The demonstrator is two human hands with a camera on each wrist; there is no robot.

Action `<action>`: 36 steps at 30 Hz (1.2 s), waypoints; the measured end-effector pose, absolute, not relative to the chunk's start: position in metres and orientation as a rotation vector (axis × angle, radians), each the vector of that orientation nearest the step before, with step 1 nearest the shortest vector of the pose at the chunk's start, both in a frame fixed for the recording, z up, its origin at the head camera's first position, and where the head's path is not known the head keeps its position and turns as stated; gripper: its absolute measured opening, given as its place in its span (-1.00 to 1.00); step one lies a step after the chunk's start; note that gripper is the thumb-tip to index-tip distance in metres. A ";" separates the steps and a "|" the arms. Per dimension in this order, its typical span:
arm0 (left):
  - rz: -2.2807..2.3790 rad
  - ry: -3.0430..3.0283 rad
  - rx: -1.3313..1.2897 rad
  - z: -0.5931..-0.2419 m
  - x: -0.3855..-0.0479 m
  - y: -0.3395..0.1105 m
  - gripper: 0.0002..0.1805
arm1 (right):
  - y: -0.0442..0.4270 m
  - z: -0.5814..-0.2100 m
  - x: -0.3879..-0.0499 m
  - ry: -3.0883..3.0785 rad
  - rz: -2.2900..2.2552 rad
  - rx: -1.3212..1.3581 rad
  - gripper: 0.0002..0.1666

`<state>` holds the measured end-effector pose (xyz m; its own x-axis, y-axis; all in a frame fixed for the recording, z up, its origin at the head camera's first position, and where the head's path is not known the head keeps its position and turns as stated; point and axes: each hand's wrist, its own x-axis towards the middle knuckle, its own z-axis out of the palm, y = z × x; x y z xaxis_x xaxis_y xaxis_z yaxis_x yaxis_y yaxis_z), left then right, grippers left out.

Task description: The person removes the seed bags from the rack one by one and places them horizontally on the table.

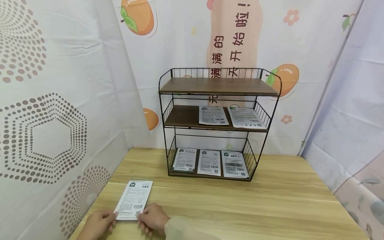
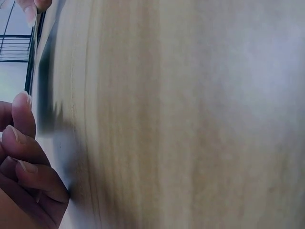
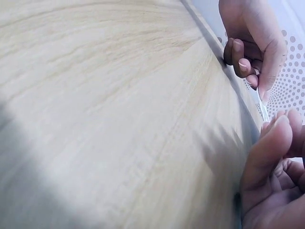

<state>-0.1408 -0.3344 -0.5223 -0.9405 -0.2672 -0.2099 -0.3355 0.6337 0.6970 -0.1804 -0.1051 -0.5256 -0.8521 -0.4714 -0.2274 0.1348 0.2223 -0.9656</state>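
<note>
A white printed packet (image 1: 134, 197) with a dark green logo lies slanted at the table's left side, its near edge toward me. The left hand (image 1: 97, 224) pinches its near left corner between thumb and fingers. At the near right corner, the right hand (image 1: 154, 217) pinches the packet in the same way. In the right wrist view, the packet's thin white edge (image 3: 263, 109) spans between the left hand (image 3: 252, 43) and the right hand (image 3: 276, 176). The left wrist view shows the left hand's curled fingers (image 2: 33, 179) close to the wooden surface.
A black wire rack with brown shelves (image 1: 217, 86) stands at the back of the table (image 1: 228, 206). Two similar packets (image 1: 213, 115) lie on its middle shelf, at centre and right. Three packets (image 1: 209, 162) lie side by side on the bottom shelf. Patterned curtains (image 1: 54, 100) surround the table.
</note>
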 end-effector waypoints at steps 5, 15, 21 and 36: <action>1.214 2.747 -0.532 -0.522 -0.139 -0.336 -0.66 | -0.110 -0.525 -0.178 2.032 -1.673 -0.299 -0.55; 1.209 2.704 -0.369 -0.522 -0.137 -0.343 -0.63 | -0.112 -0.520 -0.176 2.051 -1.600 -0.286 -0.53; 1.371 2.450 -0.103 -0.514 -0.139 -0.358 -0.66 | -0.111 -0.520 -0.180 2.044 -1.522 -0.308 -0.53; 1.340 2.400 -0.084 -0.511 -0.138 -0.367 -0.59 | -0.096 -0.520 -0.187 1.841 -1.457 -0.405 -0.63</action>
